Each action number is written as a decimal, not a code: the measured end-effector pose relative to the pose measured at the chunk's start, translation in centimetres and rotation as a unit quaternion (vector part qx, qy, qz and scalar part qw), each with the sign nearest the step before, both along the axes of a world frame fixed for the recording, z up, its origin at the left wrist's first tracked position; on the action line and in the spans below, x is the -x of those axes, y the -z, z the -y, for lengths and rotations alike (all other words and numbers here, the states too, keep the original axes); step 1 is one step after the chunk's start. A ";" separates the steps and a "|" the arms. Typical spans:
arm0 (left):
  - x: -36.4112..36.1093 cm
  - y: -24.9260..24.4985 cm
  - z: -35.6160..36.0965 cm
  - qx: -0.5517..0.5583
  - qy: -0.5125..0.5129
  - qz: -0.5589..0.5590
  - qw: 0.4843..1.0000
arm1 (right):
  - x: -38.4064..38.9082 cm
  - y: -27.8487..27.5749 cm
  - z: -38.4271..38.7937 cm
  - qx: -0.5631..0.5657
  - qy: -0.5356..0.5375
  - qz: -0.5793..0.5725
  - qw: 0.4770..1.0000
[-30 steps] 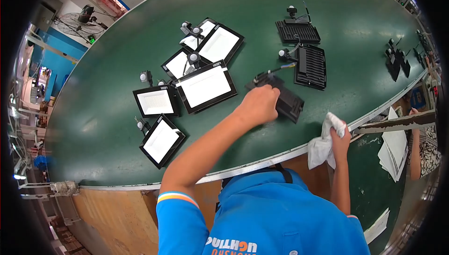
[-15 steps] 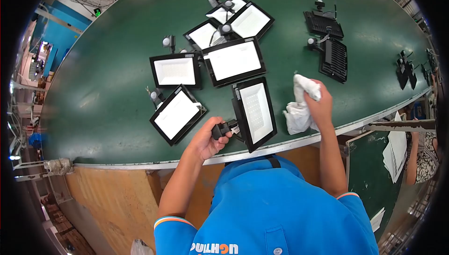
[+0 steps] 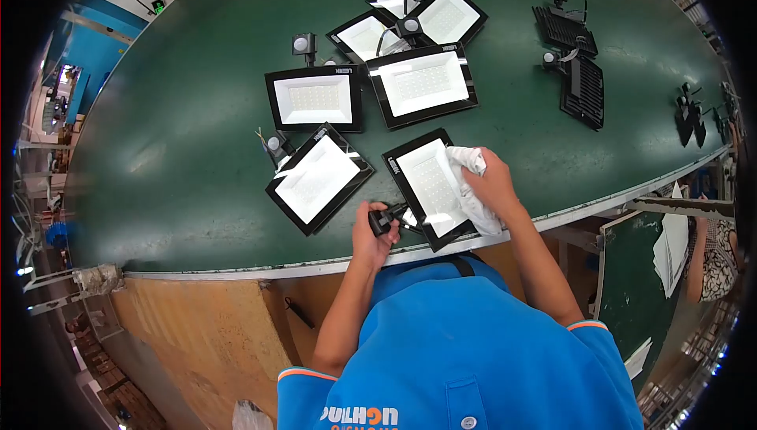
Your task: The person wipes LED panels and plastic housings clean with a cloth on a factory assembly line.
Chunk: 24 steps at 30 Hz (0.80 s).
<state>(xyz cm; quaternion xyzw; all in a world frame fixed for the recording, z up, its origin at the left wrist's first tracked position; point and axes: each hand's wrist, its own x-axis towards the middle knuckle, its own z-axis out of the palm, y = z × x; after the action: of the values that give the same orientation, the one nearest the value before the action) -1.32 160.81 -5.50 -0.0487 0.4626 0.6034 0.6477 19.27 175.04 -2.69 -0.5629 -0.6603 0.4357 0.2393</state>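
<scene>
An LED floodlight (image 3: 426, 182) with a black frame and white face is tilted at the table's near edge. My left hand (image 3: 374, 233) is closed around the black motion sensor (image 3: 385, 219) on its side. In my right hand (image 3: 490, 182) is a bunched white cloth (image 3: 467, 170), pressed against the right side of the floodlight's face and partly covering it. Left of it lies another floodlight (image 3: 318, 180), face up with its sensor at the upper left. Just beyond are a floodlight (image 3: 314, 99) and a larger-looking one (image 3: 422, 83).
Several more floodlights (image 3: 449, 16) overlap at the back of the green table (image 3: 181, 154). Two floodlights (image 3: 583, 91) rest with finned backs up at the right, with more dark units (image 3: 690, 119) farther along. Another person's arm (image 3: 697, 260) shows at the far right.
My right hand has brought the cloth leftward onto the floodlight's face. The floodlight has turned from near upright to a flatter tilt, with my left hand still on its sensor.
</scene>
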 end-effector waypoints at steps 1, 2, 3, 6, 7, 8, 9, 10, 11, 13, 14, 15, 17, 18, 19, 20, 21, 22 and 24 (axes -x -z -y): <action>0.1 0.3 0.0 0.025 -0.006 -0.036 0.999 | 0.2 -0.1 0.4 -0.046 -0.005 0.011 0.999; 0.5 0.0 -0.3 0.025 -0.009 -0.036 0.999 | 0.3 -0.2 0.6 -0.093 -0.013 0.021 0.995; 0.9 -0.4 -0.4 0.077 0.070 -0.182 0.978 | 0.3 -0.4 0.7 -0.078 -0.023 0.020 0.996; 0.1 -2.7 -2.0 0.201 0.185 -0.454 0.848 | 0.2 -0.6 0.7 -0.089 -0.053 0.025 0.994; -0.5 -2.9 -2.4 0.235 0.233 -0.608 0.721 | 0.2 -0.7 0.6 -0.089 -0.057 0.021 0.994; -1.1 -3.3 -2.9 0.260 0.273 -0.735 0.564 | 0.2 -0.9 0.7 -0.093 -0.066 0.048 0.992; -1.7 -5.0 -4.1 0.291 0.319 -0.721 0.542 | 0.0 -1.0 0.9 -0.096 -0.075 0.077 0.990; -2.1 -5.1 -4.9 0.300 0.345 -0.729 0.509 | -0.2 -1.1 1.0 -0.094 -0.083 0.075 0.989; -2.6 -5.3 -5.6 0.292 0.368 -0.744 0.475 | -0.4 -1.3 1.0 -0.097 -0.093 0.086 0.987; -3.0 -4.9 -6.4 0.285 0.406 -0.764 0.412 | -1.1 -1.3 1.0 -0.101 -0.114 0.094 0.984; -2.9 -4.9 -6.3 0.293 0.402 -0.764 0.412 | -1.3 -1.2 1.0 -0.102 -0.121 0.086 0.984; -2.7 -5.0 -6.1 0.256 0.388 -0.774 0.431 | -1.6 -1.0 1.0 -0.103 -0.124 0.077 0.984; 1.0 -1.2 -4.5 0.121 0.432 -0.778 0.439 | -2.2 -0.6 0.6 -0.104 -0.130 0.051 0.985; 0.4 -6.7 -6.0 0.241 0.412 -0.508 0.717 | -2.4 -0.4 0.6 -0.108 -0.134 0.031 0.985; 0.6 -6.8 -5.1 0.230 0.358 -0.455 0.782 | -2.8 0.1 0.4 -0.102 -0.134 0.030 0.985; 1.0 -7.1 -4.1 0.215 0.298 -0.401 0.839 | -3.3 0.8 -0.3 -0.055 -0.137 -0.012 0.989; 1.3 -6.5 -3.3 0.214 0.297 -0.403 0.839 | -3.7 1.5 -1.2 -0.011 -0.139 -0.055 0.989; 1.8 -5.1 -2.5 0.139 0.289 -0.313 0.894 | -4.3 2.2 -2.1 0.015 -0.110 -0.122 0.986; 1.9 -4.0 -1.8 0.034 0.245 -0.138 0.959 | -5.1 1.2 -3.7 0.038 -0.054 -0.197 0.978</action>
<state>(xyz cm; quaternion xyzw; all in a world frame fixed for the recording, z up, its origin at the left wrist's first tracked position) -3.24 162.64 -1.54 0.1277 0.5652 0.4113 0.7037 24.42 178.72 -3.86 -0.4386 -0.6126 0.5750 0.3188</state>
